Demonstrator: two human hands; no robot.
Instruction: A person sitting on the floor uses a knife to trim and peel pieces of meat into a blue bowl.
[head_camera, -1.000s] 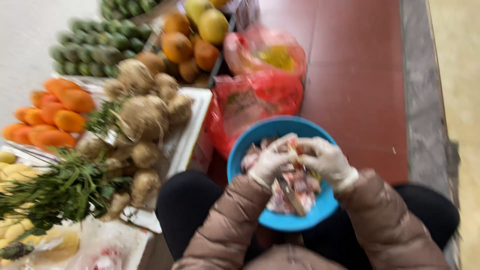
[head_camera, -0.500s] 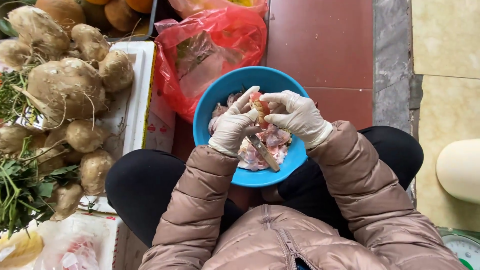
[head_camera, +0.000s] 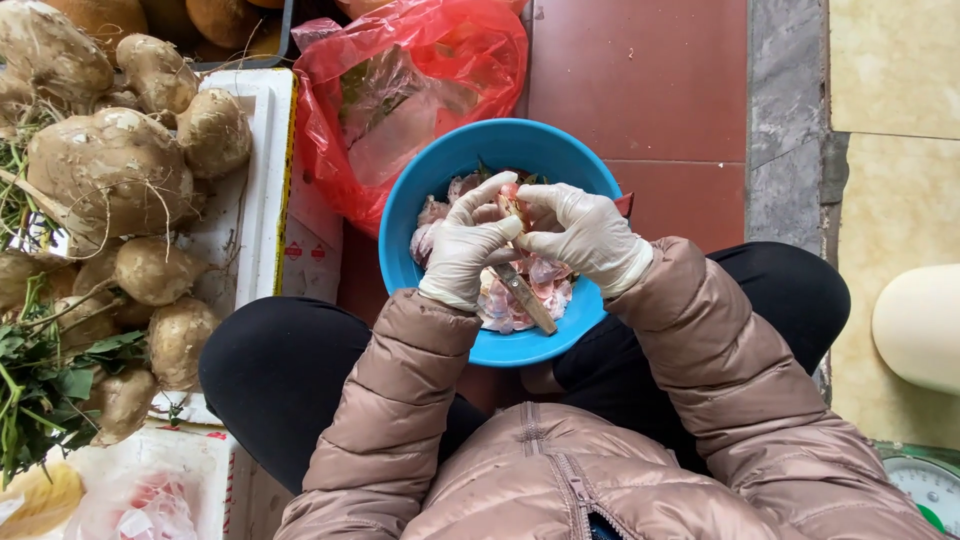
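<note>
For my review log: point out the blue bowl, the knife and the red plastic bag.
blue bowl (head_camera: 420, 195), head view, bare left rim.
knife (head_camera: 527, 297), head view, mid-blade.
red plastic bag (head_camera: 480, 50), head view, upper right side.

White-gloved hands (head_camera: 520, 240) are showing over a blue bowl (head_camera: 440, 180) of pink peelings (head_camera: 500, 305); beyond the bowl, a red bag (head_camera: 420, 90) is glowing.

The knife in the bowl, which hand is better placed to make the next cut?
Left. The left hand already grips the knife over the blue bowl; the right hand pinches the small piece.
</note>
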